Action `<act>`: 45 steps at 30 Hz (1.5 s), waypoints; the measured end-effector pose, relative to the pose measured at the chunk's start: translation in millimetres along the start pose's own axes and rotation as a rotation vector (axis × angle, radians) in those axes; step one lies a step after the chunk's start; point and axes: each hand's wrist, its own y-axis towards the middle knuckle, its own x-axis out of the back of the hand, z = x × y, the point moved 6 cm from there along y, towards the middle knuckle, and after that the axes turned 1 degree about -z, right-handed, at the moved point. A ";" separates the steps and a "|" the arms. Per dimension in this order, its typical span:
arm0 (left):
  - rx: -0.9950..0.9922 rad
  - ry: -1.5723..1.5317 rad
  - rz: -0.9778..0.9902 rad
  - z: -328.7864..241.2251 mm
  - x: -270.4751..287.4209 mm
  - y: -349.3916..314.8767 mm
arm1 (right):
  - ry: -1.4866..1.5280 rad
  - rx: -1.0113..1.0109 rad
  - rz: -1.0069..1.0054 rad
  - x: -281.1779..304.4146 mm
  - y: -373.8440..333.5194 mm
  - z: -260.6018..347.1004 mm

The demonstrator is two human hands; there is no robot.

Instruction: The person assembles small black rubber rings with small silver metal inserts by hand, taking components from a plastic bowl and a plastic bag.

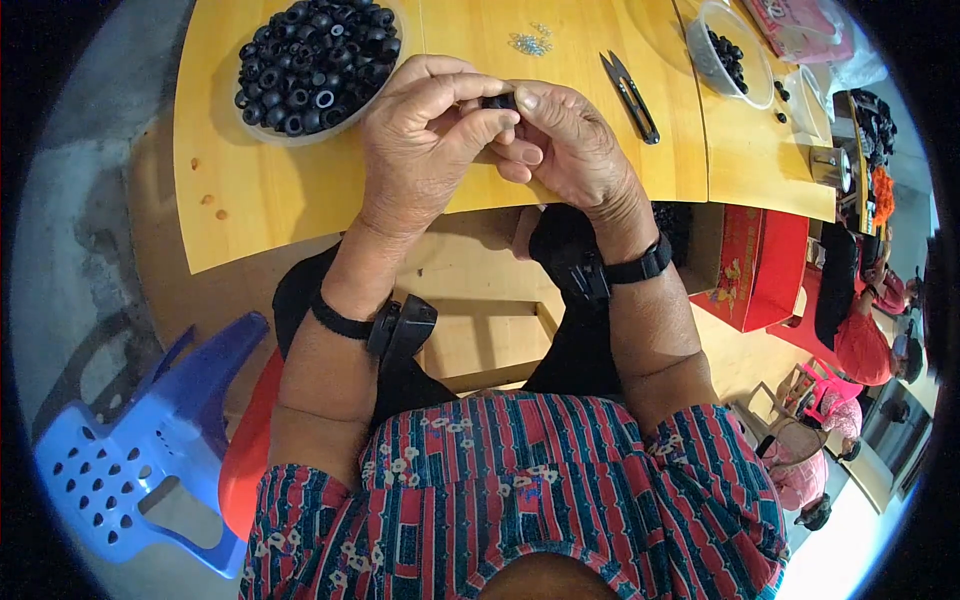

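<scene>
Both my hands meet over the near edge of a yellow wooden table (270, 190). My left hand (425, 135) and my right hand (565, 140) pinch one small black ring-shaped part (499, 101) between thumbs and fingertips; most of it is hidden by the fingers. A shallow bowl (262, 130) heaped with several black ring parts (315, 62) stands at the far left of the table, just left of my left hand. Each wrist wears a black strap with a small black device.
Black thread snips (630, 95) lie right of my hands. Small metal pieces (530, 43) sit beyond them. A clear tub with black parts (730, 60) stands far right. A blue plastic stool (140, 450) is at lower left, a red box (755, 265) under the table, and other people sit far right.
</scene>
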 end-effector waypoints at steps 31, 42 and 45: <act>0.009 -0.021 0.020 -0.4 -2.9 -0.3 | 0.108 0.023 0.006 9.3 0.3 -3.1; 0.434 -0.347 0.166 13.8 -22.4 -14.5 | -0.247 0.108 -0.107 4.9 2.5 -3.7; 0.344 -0.265 0.160 11.2 -23.8 -12.9 | -0.396 0.217 -0.161 -3.5 3.8 -0.6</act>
